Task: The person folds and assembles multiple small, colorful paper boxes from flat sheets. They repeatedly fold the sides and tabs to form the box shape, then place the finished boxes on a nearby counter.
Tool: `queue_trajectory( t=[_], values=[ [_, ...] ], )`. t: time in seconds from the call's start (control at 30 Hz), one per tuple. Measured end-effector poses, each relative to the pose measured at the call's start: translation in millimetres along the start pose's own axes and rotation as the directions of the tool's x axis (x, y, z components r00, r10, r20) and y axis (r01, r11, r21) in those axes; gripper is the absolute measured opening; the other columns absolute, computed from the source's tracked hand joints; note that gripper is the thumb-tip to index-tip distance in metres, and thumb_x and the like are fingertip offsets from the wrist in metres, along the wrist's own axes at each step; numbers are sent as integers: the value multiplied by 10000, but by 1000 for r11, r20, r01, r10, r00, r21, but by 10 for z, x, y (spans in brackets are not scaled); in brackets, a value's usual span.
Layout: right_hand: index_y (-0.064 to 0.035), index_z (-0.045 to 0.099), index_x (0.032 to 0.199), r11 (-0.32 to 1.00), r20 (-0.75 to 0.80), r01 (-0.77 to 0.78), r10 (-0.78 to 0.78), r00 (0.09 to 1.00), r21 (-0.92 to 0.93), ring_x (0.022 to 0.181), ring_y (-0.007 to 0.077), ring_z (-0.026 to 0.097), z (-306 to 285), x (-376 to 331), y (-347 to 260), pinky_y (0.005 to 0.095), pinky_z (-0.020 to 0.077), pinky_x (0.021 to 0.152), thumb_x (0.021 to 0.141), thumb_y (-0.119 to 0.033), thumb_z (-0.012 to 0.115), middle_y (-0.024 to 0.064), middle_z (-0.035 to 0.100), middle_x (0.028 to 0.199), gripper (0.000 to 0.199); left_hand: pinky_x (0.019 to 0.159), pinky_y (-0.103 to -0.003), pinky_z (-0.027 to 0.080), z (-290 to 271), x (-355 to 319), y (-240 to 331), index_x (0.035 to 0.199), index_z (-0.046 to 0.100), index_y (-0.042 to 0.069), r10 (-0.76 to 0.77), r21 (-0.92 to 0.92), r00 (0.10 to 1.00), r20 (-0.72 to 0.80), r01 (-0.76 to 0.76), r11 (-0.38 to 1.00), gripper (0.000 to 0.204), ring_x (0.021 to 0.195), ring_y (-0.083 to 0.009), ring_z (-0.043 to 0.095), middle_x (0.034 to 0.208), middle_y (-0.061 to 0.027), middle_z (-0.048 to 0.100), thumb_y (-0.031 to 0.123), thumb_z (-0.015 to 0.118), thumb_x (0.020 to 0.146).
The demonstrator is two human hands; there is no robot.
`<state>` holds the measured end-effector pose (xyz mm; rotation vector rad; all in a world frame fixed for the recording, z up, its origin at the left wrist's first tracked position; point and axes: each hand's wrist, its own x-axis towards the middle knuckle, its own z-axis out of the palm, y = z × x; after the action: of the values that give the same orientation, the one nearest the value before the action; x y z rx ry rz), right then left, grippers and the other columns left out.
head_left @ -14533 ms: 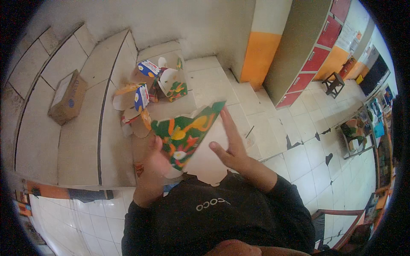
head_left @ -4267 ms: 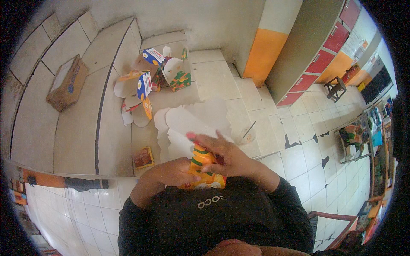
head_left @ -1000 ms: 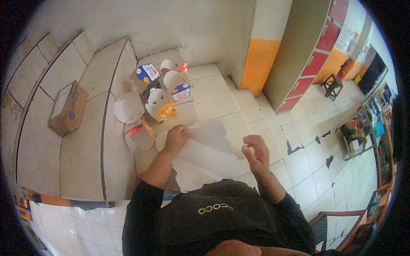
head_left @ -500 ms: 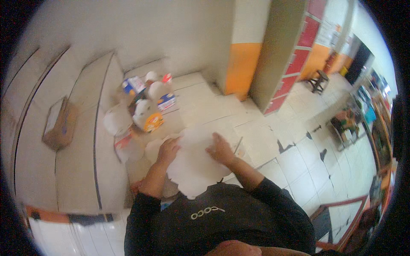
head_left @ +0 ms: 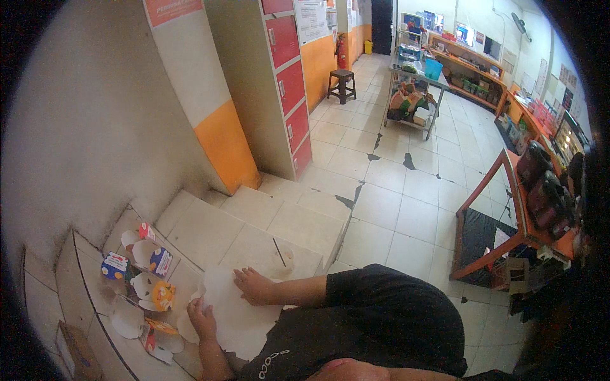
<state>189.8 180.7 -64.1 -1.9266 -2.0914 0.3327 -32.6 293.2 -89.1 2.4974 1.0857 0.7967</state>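
Note:
A flat white carton blank (head_left: 244, 327) with an irregular cut edge lies in front of me, partly over my lap. My right hand (head_left: 255, 287) rests on its upper part, palm down with fingers spread. At its left edge is my left hand (head_left: 203, 320), fingers apart and slightly bent, touching the rim. To the left stand several folded food cartons: a white one with an orange print (head_left: 154, 292), a blue-printed one (head_left: 159, 259) and another blue one (head_left: 116, 267). A red-and-white carton (head_left: 155, 343) lies tilted nearest my left hand.
A clear cup with a dark straw (head_left: 279, 259) stands on the tiled step beyond my right hand. Red lockers (head_left: 292, 92) rise past an orange-and-white pillar (head_left: 227, 145). Farther off are a stool (head_left: 342, 84), a metal table (head_left: 419, 76) and an orange-framed table (head_left: 492, 216) at right.
My view has swung to the right and up, so more of the room shows and the cartons sit lower left. Both hands are still at the white blank.

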Motion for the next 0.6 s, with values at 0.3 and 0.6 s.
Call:
queue_trajectory(
  t=[0.3, 0.6],
  values=[
    [2, 369, 1272, 976, -12, 25, -23, 1000, 217, 1255, 381, 292, -136, -50, -91, 451, 215, 1054, 805, -301, 583, 258, 267, 1363, 596, 845, -367, 409, 179, -159, -347, 860, 548, -6, -115, -218, 982, -152, 80, 973, 218, 915, -280, 520, 892, -135, 544, 84, 665, 699],
    [-43, 325, 1318, 759, -175, 293, -236, 956, 582, 1193, 331, 409, -1448, -332, -245, 405, 375, 946, 752, -280, 688, 218, 409, 1289, 713, 735, -311, 446, -1284, 122, 899, 786, 576, 33, -28, -367, 987, -159, -32, 929, 167, 724, -189, 588, 742, -63, 613, 190, 616, 825]
  ],
)
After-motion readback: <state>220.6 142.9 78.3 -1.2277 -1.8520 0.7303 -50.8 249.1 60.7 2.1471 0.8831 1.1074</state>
